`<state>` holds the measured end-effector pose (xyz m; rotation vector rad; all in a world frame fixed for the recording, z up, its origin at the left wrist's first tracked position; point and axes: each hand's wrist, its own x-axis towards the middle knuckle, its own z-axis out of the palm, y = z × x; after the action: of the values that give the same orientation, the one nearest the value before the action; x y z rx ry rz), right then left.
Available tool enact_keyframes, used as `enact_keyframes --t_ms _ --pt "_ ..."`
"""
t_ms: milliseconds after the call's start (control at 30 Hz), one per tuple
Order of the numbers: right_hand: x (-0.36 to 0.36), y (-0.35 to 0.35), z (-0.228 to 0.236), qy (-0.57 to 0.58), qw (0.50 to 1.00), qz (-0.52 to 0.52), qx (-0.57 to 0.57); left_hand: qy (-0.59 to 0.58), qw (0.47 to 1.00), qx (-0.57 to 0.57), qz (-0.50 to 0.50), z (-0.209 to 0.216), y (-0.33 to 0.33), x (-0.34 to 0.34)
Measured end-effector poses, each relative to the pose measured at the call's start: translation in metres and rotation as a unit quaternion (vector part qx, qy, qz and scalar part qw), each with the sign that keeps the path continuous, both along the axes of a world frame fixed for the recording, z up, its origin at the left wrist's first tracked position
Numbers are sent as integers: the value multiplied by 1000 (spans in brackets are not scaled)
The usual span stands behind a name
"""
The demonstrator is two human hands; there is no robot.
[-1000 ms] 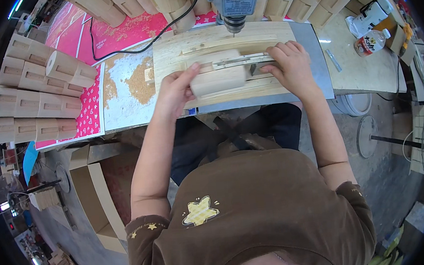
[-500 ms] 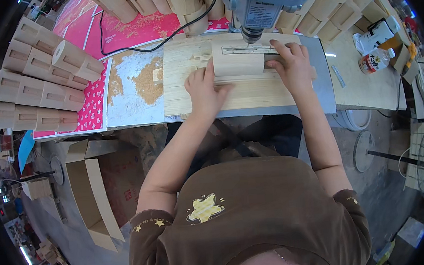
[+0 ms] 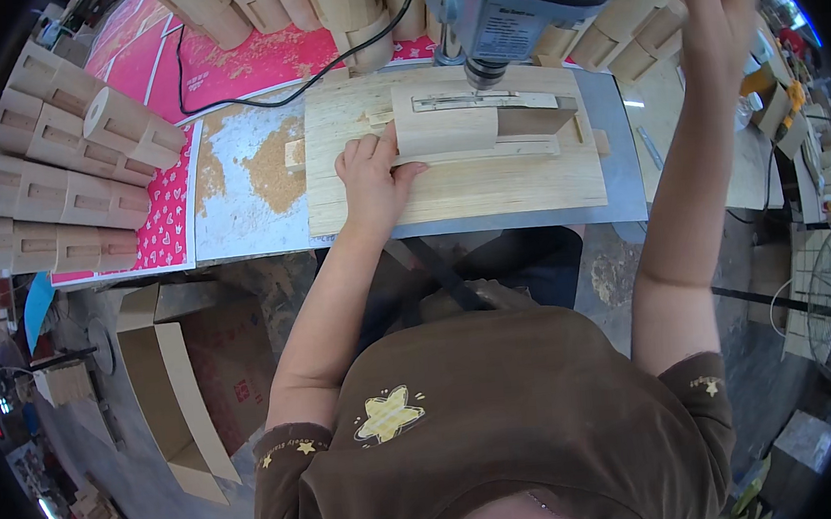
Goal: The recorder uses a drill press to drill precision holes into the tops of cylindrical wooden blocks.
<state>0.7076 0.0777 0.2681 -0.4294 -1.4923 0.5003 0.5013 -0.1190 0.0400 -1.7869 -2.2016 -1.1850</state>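
Note:
A pale wooden piece with a curved face [image 3: 444,130] lies in a wooden jig on a flat board [image 3: 488,190]. A long slot with a metal strip runs along its top, and a flat block [image 3: 536,118] sits at its right end. My left hand [image 3: 370,180] grips the piece's left end, thumb in front and fingers curled beside it. Above the slot hangs the chuck [image 3: 487,71] of a grey drill press [image 3: 514,22]. My right hand [image 3: 715,2] is raised at the upper right, fingers apart with nothing visible in them, tips near the picture's top edge.
Slotted wooden cylinders [image 3: 59,200] are stacked on the left, with more at the back. Sawdust [image 3: 277,173] lies left of the board. A black cable [image 3: 295,95] crosses the pink sheet [image 3: 254,62]. An open cardboard box [image 3: 190,375] stands on the floor.
My right hand has let go of the right end of the work and risen to the upper right. The left hand stays at the left end. The whole view has shifted slightly.

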Motion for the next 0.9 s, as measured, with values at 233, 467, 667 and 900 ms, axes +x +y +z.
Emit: enact_keyframes --t_ms 233,467,667,900 --pt "-26 -30 27 -341 931 -126 40 -23 1000 -17 -6 -2 0 -1" --pt "11 -101 -55 -298 947 -116 15 -12 1000 -13 -12 -4 0 -2" --pt "-1 -82 -141 -219 968 -106 59 3 1000 -19 -9 -3 1 -1" --pt "14 -76 -106 -230 957 -109 142 11 1000 -22 -5 -3 2 -1"
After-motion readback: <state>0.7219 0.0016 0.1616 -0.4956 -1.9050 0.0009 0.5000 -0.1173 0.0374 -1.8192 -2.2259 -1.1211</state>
